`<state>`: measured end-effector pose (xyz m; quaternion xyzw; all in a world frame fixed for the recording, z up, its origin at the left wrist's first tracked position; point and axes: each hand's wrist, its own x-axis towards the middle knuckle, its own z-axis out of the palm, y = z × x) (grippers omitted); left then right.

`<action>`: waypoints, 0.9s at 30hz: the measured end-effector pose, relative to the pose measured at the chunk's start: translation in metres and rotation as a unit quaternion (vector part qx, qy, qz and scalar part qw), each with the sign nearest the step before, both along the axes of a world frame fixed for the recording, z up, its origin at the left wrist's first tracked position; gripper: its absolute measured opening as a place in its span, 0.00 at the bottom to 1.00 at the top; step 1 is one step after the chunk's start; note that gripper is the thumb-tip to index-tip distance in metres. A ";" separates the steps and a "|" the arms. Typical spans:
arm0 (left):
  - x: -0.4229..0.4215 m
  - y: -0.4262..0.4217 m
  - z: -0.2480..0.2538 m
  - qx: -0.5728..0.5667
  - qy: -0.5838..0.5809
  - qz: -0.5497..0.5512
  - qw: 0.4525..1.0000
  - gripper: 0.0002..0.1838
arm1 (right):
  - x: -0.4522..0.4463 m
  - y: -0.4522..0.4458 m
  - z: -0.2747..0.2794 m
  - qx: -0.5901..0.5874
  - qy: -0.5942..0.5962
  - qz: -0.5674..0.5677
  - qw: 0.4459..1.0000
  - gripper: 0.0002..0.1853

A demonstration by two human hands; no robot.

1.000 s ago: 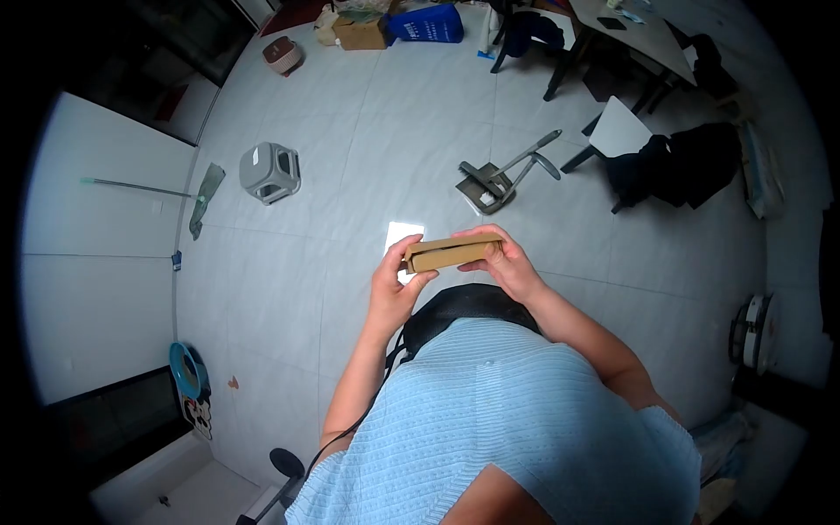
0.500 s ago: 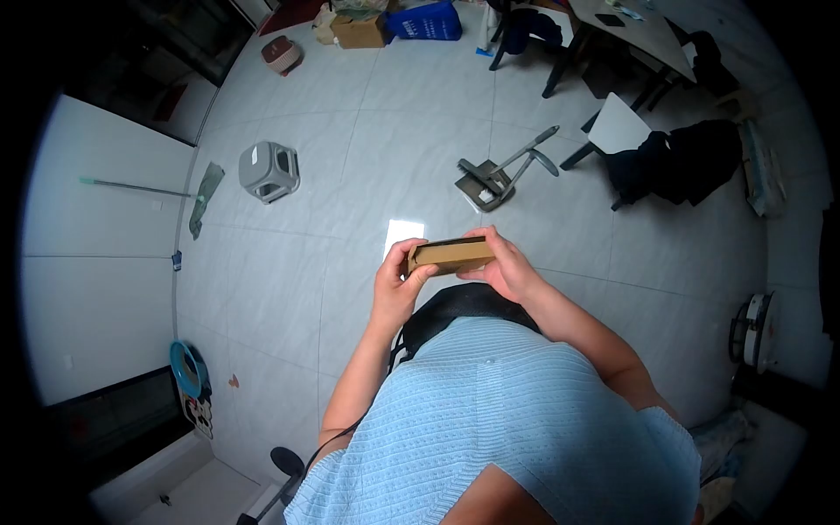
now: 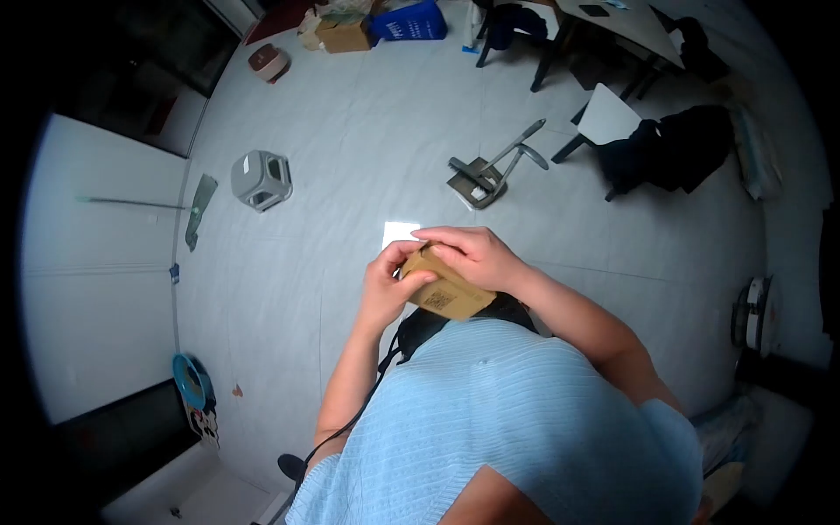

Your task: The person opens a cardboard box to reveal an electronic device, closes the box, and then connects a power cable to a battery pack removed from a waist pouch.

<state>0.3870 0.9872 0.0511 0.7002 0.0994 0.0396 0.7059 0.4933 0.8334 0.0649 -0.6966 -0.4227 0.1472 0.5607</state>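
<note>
A small brown cardboard box [image 3: 457, 296] with a printed QR code on its face is held close in front of my body. My left hand [image 3: 386, 287] grips its left end, the thumb pressed on the printed face. Across the upper edge of the box lies my right hand [image 3: 477, 255], its fingers bent over the top left corner near the left fingertips. Both hands touch the box, which is tilted with its printed face toward me. The far side of the box and some fingertips are hidden.
On the tiled floor ahead stand a grey stool [image 3: 262, 181] and a dustpan with brush [image 3: 479, 182]. A white chair with dark clothing [image 3: 678, 149] is at the right, near a table [image 3: 621, 31]. A mop [image 3: 199, 212] and blue basin [image 3: 189, 381] are left.
The box has turned from its narrow side to its printed face and tilted. My right hand has moved from the right end to the top left edge.
</note>
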 end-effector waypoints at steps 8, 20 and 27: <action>-0.001 0.012 0.016 -0.176 -0.028 -0.044 0.983 0.18 | 0.001 0.001 0.042 -0.045 0.126 0.075 0.988 0.08; -0.013 -0.004 0.024 -0.113 -0.001 -0.077 0.991 0.18 | -0.010 -0.018 0.040 0.003 0.044 0.037 0.998 0.08; -0.011 -0.008 0.023 -0.113 0.003 -0.076 0.991 0.15 | -0.010 -0.022 0.039 0.042 -0.025 0.052 0.997 0.11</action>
